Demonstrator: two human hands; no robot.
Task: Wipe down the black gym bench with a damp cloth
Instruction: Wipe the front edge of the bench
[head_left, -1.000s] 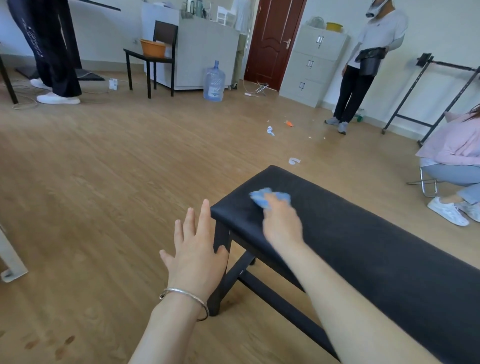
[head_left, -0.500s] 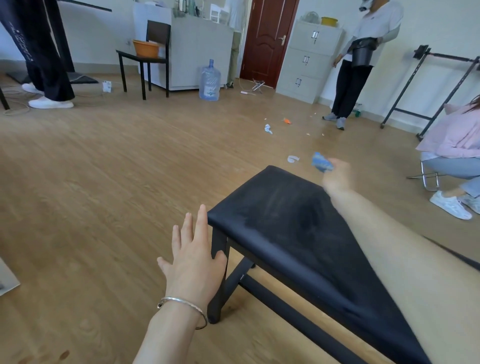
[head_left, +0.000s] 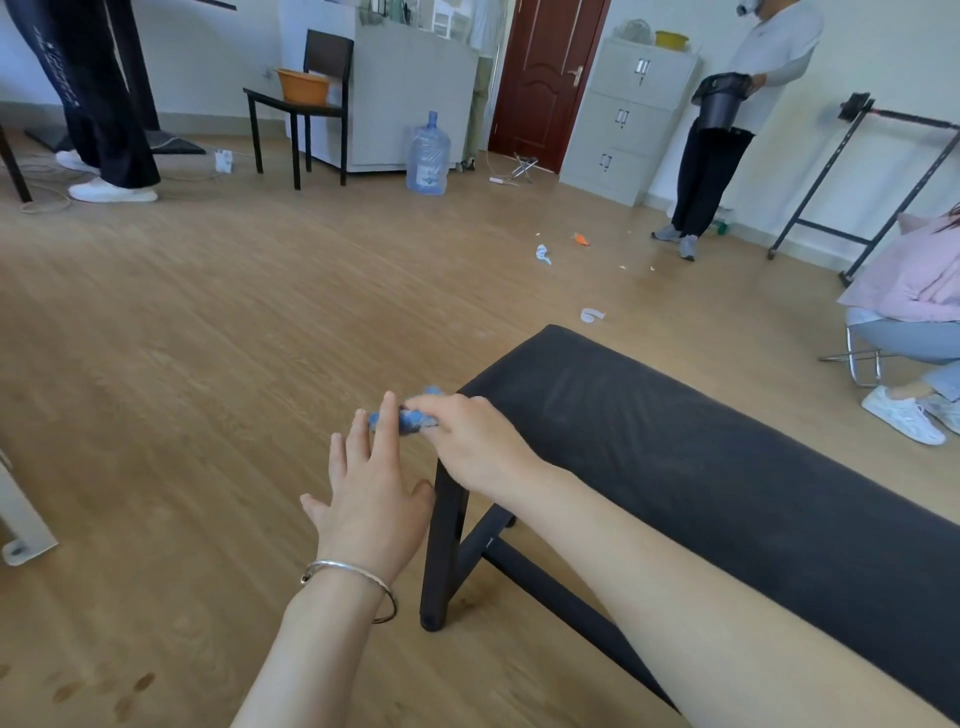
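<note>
Since half a second ago the right hand has swept the blue cloth from the black bench's far edge to its near left corner, where it pinches the bunched cloth just past the edge. The left hand stays flat with straight fingers beside that corner, holding nothing.
</note>
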